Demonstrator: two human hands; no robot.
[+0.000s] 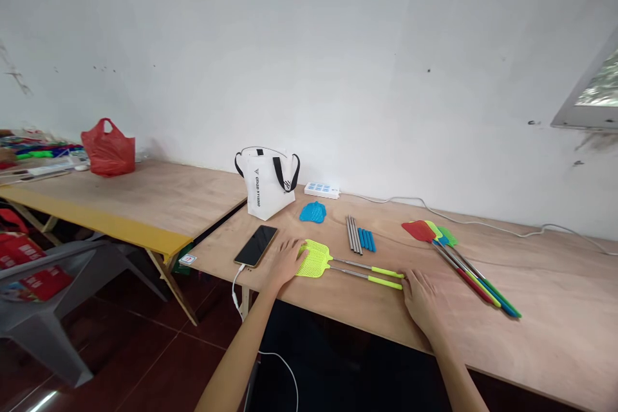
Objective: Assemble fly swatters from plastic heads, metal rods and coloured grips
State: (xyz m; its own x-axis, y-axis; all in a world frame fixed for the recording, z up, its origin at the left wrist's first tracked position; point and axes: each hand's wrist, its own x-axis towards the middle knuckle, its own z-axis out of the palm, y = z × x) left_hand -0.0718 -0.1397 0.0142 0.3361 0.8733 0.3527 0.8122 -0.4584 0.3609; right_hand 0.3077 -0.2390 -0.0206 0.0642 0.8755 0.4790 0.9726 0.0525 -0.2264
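Note:
Two yellow-green fly swatters (333, 262) lie side by side near the front edge of the plywood table (531, 347). My left hand (286, 261) rests flat at their mesh heads, fingers spread and touching the mesh. My right hand (421, 299) lies flat at the ends of their yellow-green handles, fingers stretched out. Neither hand grips anything.
A black phone (255, 245) with a white cable lies left of my left hand. Behind are a white tote bag (267, 187), a blue swatter head (313, 212), metal rods with blue grips (360, 235), a power strip (321, 190) and several coloured swatters (458, 261). A red bag (108, 149) sits on the left table.

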